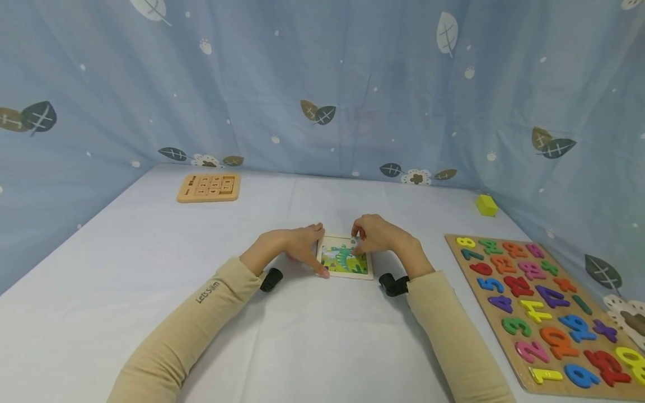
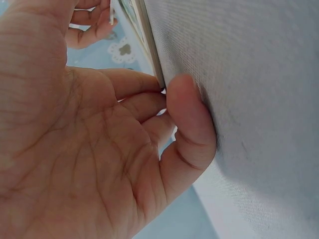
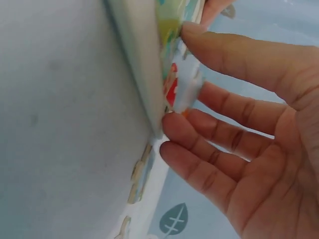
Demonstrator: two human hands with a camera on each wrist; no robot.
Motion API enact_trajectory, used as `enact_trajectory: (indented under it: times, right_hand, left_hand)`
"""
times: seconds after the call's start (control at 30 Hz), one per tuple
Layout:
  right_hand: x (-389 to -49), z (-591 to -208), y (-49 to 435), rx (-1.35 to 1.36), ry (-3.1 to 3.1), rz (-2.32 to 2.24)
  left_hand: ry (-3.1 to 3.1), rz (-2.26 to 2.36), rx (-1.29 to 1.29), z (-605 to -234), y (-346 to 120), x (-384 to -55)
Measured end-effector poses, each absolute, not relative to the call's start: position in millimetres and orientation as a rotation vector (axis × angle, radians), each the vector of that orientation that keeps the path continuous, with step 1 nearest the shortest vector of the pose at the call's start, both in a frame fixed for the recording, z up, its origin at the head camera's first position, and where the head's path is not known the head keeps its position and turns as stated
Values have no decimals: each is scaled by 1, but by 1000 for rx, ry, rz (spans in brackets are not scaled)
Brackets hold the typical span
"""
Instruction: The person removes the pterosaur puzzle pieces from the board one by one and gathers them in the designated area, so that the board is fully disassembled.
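A small wooden jigsaw puzzle (image 1: 345,259) with a green dinosaur picture lies flat on the white table, framed by a pale rim. My left hand (image 1: 304,246) holds its left side, the thumb at the near corner and the fingers along the edge towards the far corner. Over the far right corner, my right hand (image 1: 377,234) pinches a small puzzle piece (image 3: 190,92) between thumb and forefinger. That piece is blurred and partly hidden by the fingers. Beyond the frame, loose puzzle pieces (image 3: 141,175) show in the right wrist view.
A wooden number-slide board (image 1: 209,188) lies at the back left. To the right is a large board (image 1: 504,330) with colourful raised numbers, and a yellow-green block (image 1: 486,205) stands behind it. A blue leaf-patterned curtain (image 1: 322,73) hangs along the table's back and sides.
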State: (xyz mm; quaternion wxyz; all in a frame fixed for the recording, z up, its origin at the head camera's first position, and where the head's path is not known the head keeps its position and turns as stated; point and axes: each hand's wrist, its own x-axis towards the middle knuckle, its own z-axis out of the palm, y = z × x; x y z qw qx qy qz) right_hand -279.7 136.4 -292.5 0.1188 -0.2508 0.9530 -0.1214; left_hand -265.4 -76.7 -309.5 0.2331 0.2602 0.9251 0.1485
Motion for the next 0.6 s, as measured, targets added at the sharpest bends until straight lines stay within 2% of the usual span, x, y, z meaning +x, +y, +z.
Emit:
enact_trajectory:
  times: [0.6]
  right_hand:
    - [-278,-291,139,-658,2957,-362]
  left_hand:
    - [2548,382,713,-309,-76,-264]
